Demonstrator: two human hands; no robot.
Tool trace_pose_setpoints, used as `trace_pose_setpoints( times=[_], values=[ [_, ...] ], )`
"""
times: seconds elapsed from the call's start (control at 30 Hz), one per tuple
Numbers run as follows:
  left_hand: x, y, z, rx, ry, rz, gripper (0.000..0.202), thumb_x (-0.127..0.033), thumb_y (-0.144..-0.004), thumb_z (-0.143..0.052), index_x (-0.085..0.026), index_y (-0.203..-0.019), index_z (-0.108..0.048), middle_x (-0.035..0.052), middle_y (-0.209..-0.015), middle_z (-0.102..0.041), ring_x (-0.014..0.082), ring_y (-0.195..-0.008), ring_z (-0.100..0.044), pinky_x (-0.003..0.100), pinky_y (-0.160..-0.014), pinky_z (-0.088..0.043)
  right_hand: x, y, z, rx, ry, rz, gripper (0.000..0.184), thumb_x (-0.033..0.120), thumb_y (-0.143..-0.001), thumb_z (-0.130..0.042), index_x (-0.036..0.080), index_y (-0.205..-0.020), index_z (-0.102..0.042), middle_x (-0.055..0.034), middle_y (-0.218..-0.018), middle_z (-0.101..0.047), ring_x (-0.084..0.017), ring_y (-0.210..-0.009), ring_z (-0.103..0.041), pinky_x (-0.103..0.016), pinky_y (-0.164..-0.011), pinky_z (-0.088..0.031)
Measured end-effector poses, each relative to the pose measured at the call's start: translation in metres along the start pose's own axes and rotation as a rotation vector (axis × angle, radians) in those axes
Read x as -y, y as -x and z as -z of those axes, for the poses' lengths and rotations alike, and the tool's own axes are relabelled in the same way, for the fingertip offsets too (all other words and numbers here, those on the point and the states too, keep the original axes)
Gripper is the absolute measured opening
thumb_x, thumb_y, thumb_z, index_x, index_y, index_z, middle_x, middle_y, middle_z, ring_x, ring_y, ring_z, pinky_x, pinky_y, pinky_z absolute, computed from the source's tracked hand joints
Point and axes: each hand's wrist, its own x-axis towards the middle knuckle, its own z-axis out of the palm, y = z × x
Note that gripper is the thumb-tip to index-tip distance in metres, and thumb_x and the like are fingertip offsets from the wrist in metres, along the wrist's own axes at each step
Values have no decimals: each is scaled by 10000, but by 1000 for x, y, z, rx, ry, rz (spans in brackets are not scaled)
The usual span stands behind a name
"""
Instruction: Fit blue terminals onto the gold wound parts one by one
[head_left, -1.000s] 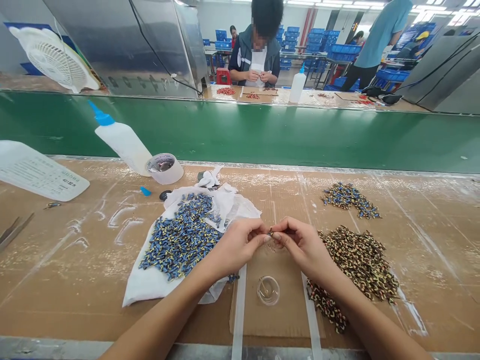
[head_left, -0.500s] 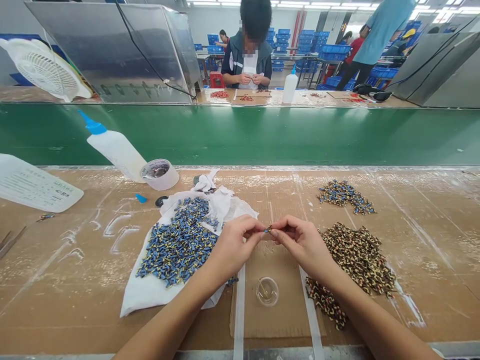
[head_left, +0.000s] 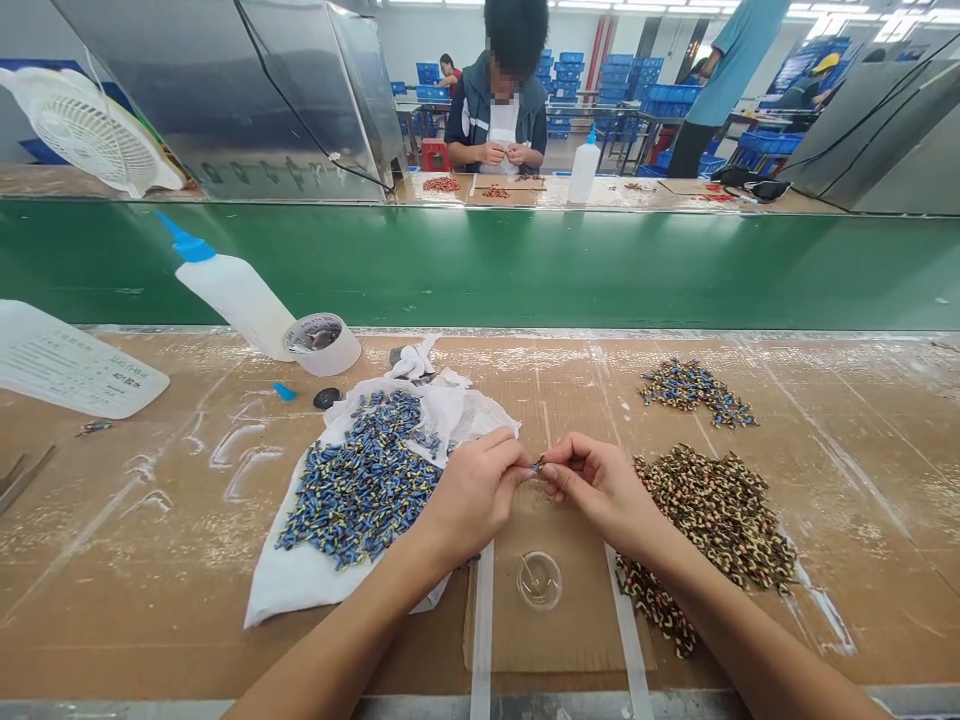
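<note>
Two hands meet over the counter (head_left: 862,470), pinching one tiny blue-tipped piece (head_left: 537,467) between them.
The left hand (head_left: 480,490) and the right hand (head_left: 600,490) each have a closed grip, thumb and finger pressed on the piece, which the fingertips mostly hide; it is held above a taped-down cardboard pad (head_left: 562,645), beyond a round clear cup (head_left: 539,607) with a thin stick (head_left: 531,574) in it. Beside the left hand, a heap of blue and yellow pieces (head_left: 360,480) lies on a white bag (head_left: 281,595); beside the right, a heap of brown and yellow pieces (head_left: 712,510), with a smaller mixed pile (head_left: 694,388) behind it. Farther left, a blue-nozzled bottle (head_left: 236,300) leans near a tape roll (head_left: 341,352). Across the green strip (head_left: 480,265), a co-worker (head_left: 499,110) sits, head bowed.
</note>
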Motion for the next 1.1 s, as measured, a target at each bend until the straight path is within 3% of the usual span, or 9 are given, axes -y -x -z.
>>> trace_pose_setpoints(
  times=[0.3, 0.63, 0.77, 0.9, 1.1],
  values=[
    [-2, -1, 6, 48, 147, 126, 149, -87, -841, -529, -157, -709, -543, -9, -722, -553, 144, -728, -503, 259, -664, -360, -11, 3, -7, -17, 54, 76, 98, 273, -885, -562, 188, -836, -560, 0, -689, -588, -152, -640, -581, -276, -596, -461],
    [0, -3, 5, 32, 183, 138, 141, -106, -846, -520, -157, -726, -573, -4, -727, -569, 144, -714, -502, 257, -654, -361, -15, 1, -12, -55, 14, 78, 125, 299, -882, -578, 195, -825, -540, 1, -694, -590, -150, -634, -580, -272, -586, -453],
    [6, -8, 5, 12, 238, 90, 148, -148, -875, -519, -154, -747, -593, 2, -742, -576, 140, -723, -510, 255, -667, -371, -14, -4, -7, -47, -123, 33, 168, 340, -867, -620, 199, -878, -530, -11, -751, -620, -151, -667, -609, -282, -612, -490],
    [10, -10, 6, -4, 301, 133, 116, -193, -886, -528, -152, -810, -605, 3, -758, -602, 136, -719, -526, 248, -658, -383, -11, -9, 3, 1, -184, 3, 240, 373, -883, -601, 190, -1021, -530, -40, -811, -663, -141, -672, -616, -280, -618, -501],
    [13, -9, 1, 33, 314, 167, 131, -216, -881, -537, -153, -811, -627, 1, -736, -619, 132, -697, -524, 241, -650, -378, -15, -13, 9, 4, -143, -42, 240, 402, -868, -610, 165, -906, -596, -30, -748, -652, -131, -651, -607, -245, -564, -475]
  ],
)
